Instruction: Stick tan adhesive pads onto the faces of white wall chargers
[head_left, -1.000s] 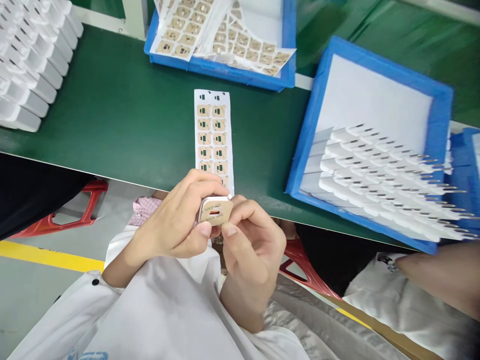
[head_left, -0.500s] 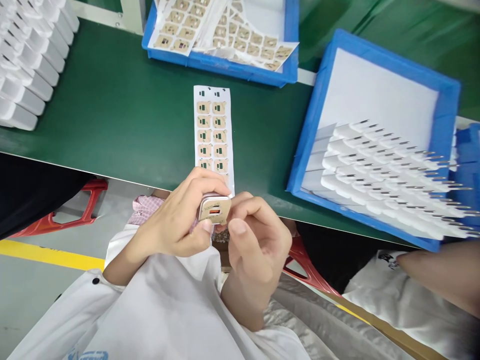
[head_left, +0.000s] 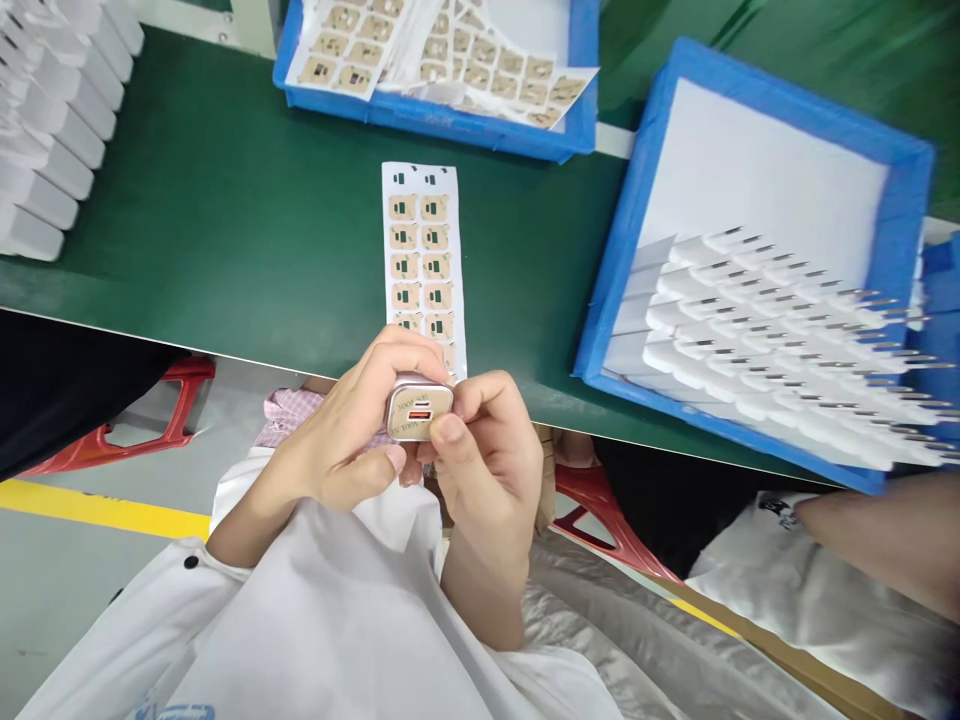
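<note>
A white USB charger [head_left: 409,432] is held at the table's front edge, its port face turned up toward me. On that face lies a tan adhesive sticker [head_left: 439,399] with printed letters, and a small slot and an orange-red USB port show through its cut-outs. My left hand [head_left: 341,430] wraps round the charger from the left. At its right edge, my right hand [head_left: 487,460] is closed, thumb and index finger pressing the sticker's corner. Behind the hands a white sheet of tan stickers [head_left: 420,240] lies on the green table; my fingers cover its near end.
A blue tray [head_left: 480,140] of sticker sheets stands at the back. To the right another blue tray [head_left: 600,300] holds rows of white chargers with metal pins [head_left: 757,360]. White housings [head_left: 60,150] are stacked at far left. Another person's arm [head_left: 885,540] is at right.
My right thumb and index finger drew slightly away from the charger, then closed on its right edge again. The charger has tilted so its face shows more fully. My view has shifted slightly.
</note>
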